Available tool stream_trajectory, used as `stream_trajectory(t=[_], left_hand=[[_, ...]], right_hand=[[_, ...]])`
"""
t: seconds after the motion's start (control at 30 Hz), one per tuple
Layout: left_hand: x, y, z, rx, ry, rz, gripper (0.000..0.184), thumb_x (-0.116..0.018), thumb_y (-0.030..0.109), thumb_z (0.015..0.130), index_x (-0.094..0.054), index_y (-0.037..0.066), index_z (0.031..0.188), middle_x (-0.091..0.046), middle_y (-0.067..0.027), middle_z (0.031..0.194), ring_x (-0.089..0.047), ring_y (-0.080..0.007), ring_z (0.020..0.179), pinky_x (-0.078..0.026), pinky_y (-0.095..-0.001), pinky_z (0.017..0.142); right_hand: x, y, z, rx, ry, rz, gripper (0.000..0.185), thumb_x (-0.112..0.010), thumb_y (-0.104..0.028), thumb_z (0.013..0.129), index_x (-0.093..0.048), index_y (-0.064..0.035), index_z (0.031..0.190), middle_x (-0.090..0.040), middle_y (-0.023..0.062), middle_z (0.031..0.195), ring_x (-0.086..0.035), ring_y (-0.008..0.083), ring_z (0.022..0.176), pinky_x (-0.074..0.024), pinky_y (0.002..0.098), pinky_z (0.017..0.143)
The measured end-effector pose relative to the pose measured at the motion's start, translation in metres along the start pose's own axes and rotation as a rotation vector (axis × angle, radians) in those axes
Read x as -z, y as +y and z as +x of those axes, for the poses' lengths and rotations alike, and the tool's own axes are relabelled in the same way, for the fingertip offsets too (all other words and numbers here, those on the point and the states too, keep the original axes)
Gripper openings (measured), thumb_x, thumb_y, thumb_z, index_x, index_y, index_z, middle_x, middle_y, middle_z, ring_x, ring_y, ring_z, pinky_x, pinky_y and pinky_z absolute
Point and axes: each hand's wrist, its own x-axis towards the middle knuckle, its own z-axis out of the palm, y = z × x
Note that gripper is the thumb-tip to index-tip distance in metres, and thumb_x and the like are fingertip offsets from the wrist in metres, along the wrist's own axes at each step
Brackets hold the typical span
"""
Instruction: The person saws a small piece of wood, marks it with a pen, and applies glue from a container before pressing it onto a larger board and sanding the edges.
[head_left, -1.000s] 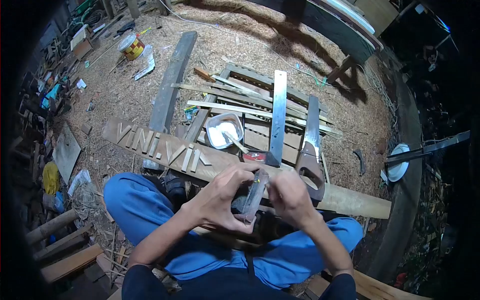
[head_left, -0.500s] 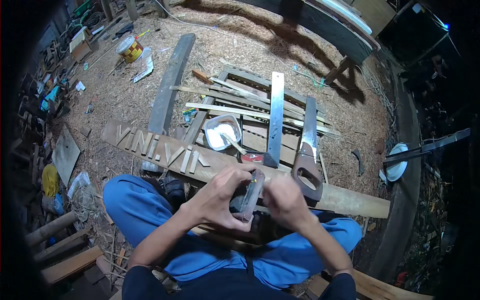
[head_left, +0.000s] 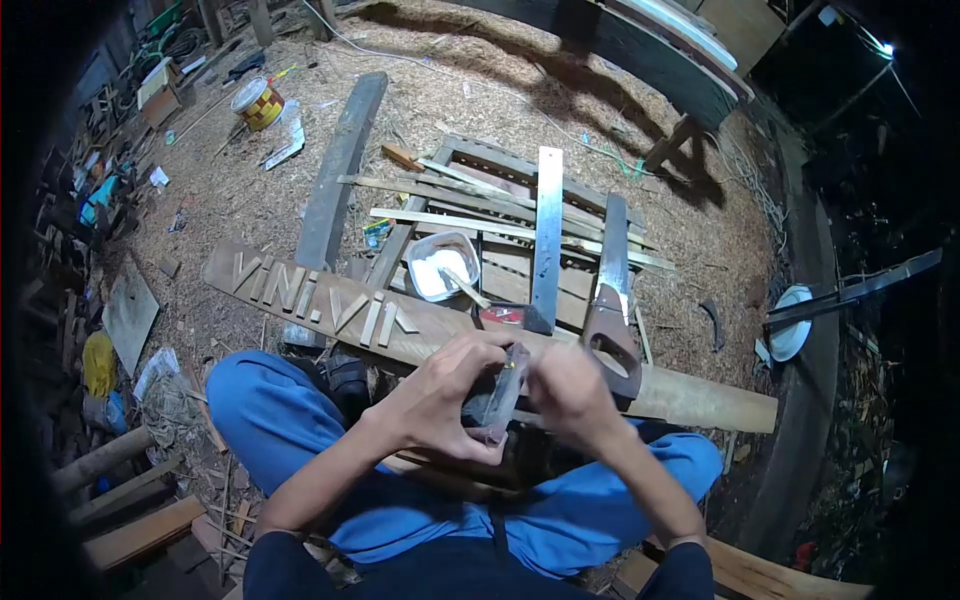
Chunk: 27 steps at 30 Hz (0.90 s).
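A small dark block-like object with a pale, translucent face [head_left: 508,392] is gripped between the thumb and fingers of my left hand [head_left: 446,393]. My right hand [head_left: 578,392], curled and blurred, is just right of it; whatever its fingers hold is hidden. Beyond both hands lies a long wooden board [head_left: 440,325] with thin wooden strips [head_left: 372,322] forming letters on its left part. A white tub [head_left: 443,266] of white paste with a stick in it is behind the board. A metal square [head_left: 546,240] and a handsaw [head_left: 613,340] lie to the right of the tub.
Wooden slats [head_left: 460,219] rest on a frame behind the board. A thick grey beam [head_left: 340,180] lies to the left. Farther off are a yellow and red bucket [head_left: 258,104] and a bench [head_left: 660,75]. A white basin [head_left: 790,325] is at the right.
My right hand shifts slightly beside the dark object and stays curled. My left hand keeps its hold. The surroundings shift slightly in the view.
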Motion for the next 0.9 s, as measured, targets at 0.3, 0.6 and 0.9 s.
stream_trajectory(t=[0.3,0.6,0.9], left_hand=[[0.002,-0.006,0.000,0.001,0.004,0.016,0.084,-0.091,0.031,0.057,-0.045,0.003,0.121,-0.057,-0.0243,0.134,-0.060,-0.0431,0.111,-0.049,-0.0492,0.099],[0.004,-0.009,-0.003,0.035,0.017,0.055,0.085,-0.092,0.031,0.058,-0.045,0.004,0.123,-0.057,-0.0248,0.134,-0.059,-0.0440,0.118,-0.048,-0.0493,0.101],[-0.004,-0.009,-0.002,0.061,-0.031,0.017,0.087,-0.093,0.037,0.059,-0.046,0.004,0.124,-0.055,-0.0263,0.138,-0.058,-0.0430,0.122,-0.047,-0.0503,0.105]], right_hand=[[-0.005,-0.022,0.000,0.044,-0.038,0.024,0.016,-0.068,0.003,0.079,-0.056,-0.0042,0.086,-0.051,0.0140,0.074,-0.055,0.0350,0.070,-0.0436,0.0438,0.063],[-0.010,-0.016,0.003,0.071,-0.047,-0.053,0.013,-0.067,-0.001,0.077,-0.055,-0.0050,0.082,-0.050,0.0122,0.072,-0.055,0.0342,0.068,-0.0432,0.0451,0.062],[-0.001,0.010,0.000,-0.054,-0.007,-0.143,0.018,-0.070,-0.004,0.073,-0.060,-0.0051,0.087,-0.060,0.0114,0.077,-0.065,0.0316,0.074,-0.0508,0.0408,0.066]])
